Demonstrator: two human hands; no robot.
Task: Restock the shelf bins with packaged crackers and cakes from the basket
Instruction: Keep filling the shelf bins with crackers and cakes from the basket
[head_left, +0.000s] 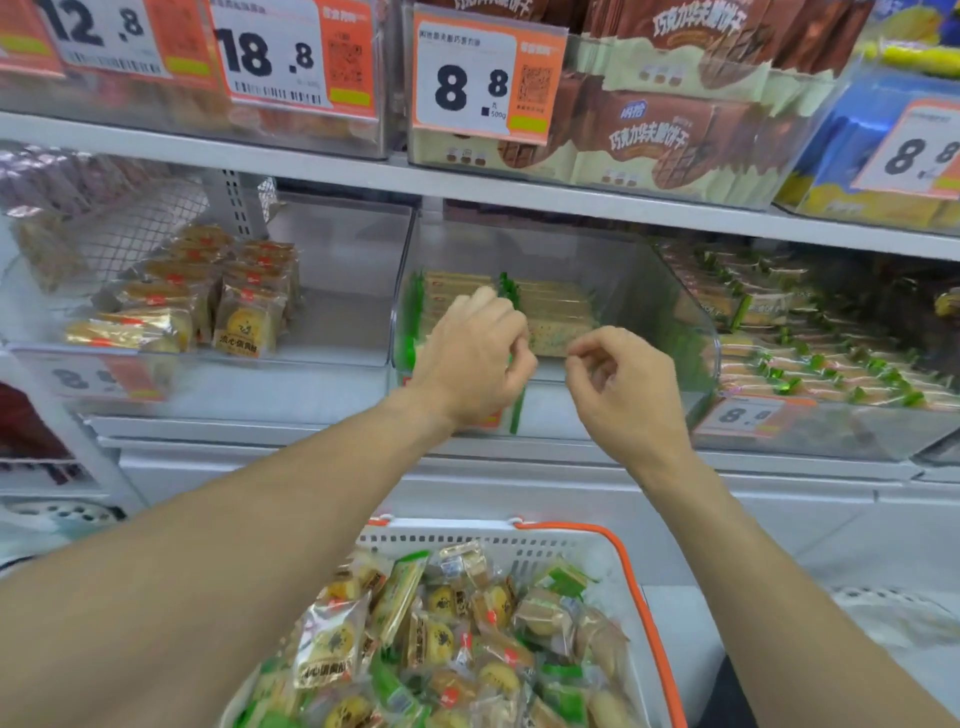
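At the far left, a clear bin (332, 312) on the middle shelf held yellow-wrapped cakes (244, 322) stacked toward its left side, with a blurred price tag (98, 376) on its front. To its right stood the middle clear bin (691, 332), holding green-edged cracker packs (556, 312) laid in rows toward the back. The left hand (475, 358) was raised in front of this bin, fingers curled inward, knuckles covering the left rows of crackers; whether it pinched a pack I could not tell, though a green wrapper edge showed just beside its fingertips. The right hand (623, 384) hovered just beside it, near the bin's front lip, thumb and forefinger drawn together and the other fingers curled; nothing could be seen between them. The nearest cracker pack lay just behind and between both hands. Farther right, another bin (831, 436) was filled with similar green-tipped packs (810, 358). Below the forearms, the white basket (587, 551) with an orange handle (644, 597) held a heap of mixed cakes and crackers (447, 634), well apart from both hands.
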